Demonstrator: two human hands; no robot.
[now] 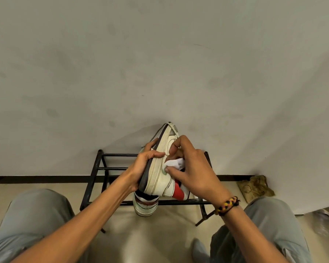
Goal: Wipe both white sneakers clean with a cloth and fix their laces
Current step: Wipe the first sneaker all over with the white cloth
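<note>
Above the black metal shoe rack [95,173], two white sneakers, one cloth, two hands. Left hand [142,168] grips the raised sneaker [162,173] from the sole side, fingers curled round its dark outsole, thumb on the midsole edge; shoe is tipped on its side, toe away from the person. Right hand [190,168] pinches the bunched white cloth [174,164] between thumb and fingers, pressed against the sneaker's side panel. Braided bracelet [226,205] on the right wrist. Second sneaker [145,205] sits directly below on the rack's front rail, heel toward the person. Crumpled brown paper bag [255,187] on the floor, far right.
</note>
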